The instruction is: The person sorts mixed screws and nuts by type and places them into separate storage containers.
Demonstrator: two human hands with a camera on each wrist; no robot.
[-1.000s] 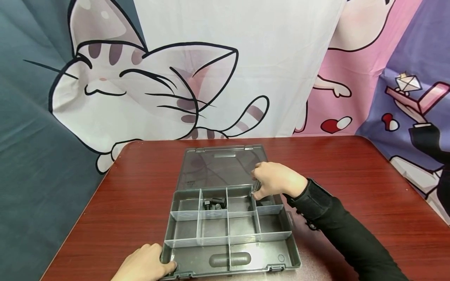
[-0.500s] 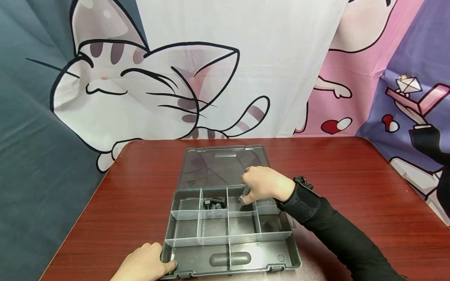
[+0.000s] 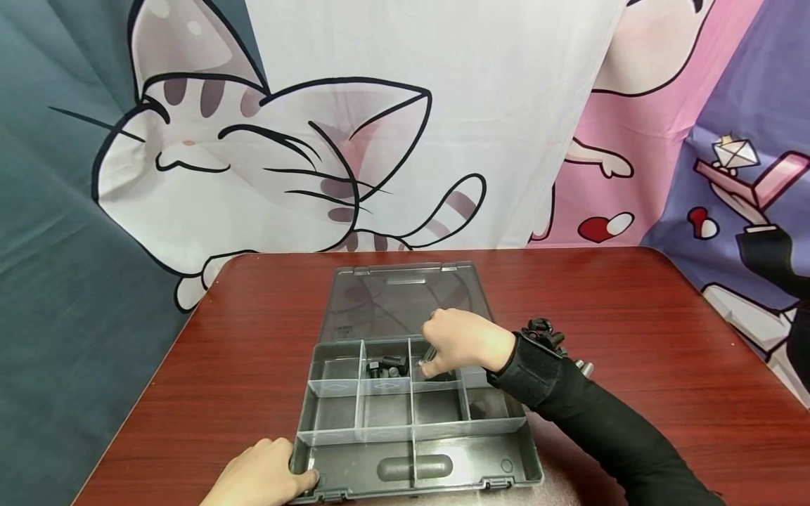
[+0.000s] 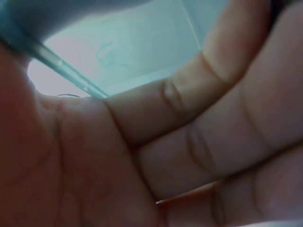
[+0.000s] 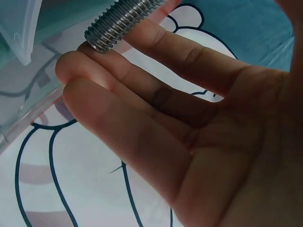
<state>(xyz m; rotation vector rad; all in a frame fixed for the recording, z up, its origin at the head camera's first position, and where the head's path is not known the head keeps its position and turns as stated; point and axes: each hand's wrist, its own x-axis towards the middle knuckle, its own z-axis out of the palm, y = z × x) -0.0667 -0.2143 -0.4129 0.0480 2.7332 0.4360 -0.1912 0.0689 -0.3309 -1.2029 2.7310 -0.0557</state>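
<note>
Right hand (image 3: 465,339) is pinching a threaded metal rod (image 5: 124,21)!
It's hanging over the open organizer box (image 3: 471,450), near its back edge, while the left hand (image 3: 261,469) is gripping the front-left corner.

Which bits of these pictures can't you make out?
Bolt: head view, mostly hidden by the right grip; right wrist view, one end cut off by the top edge.
Dark pieces in the box: head view, too small and jumbled to count.
Box: left wrist view, blurred, mostly hidden by the left grip.
</note>
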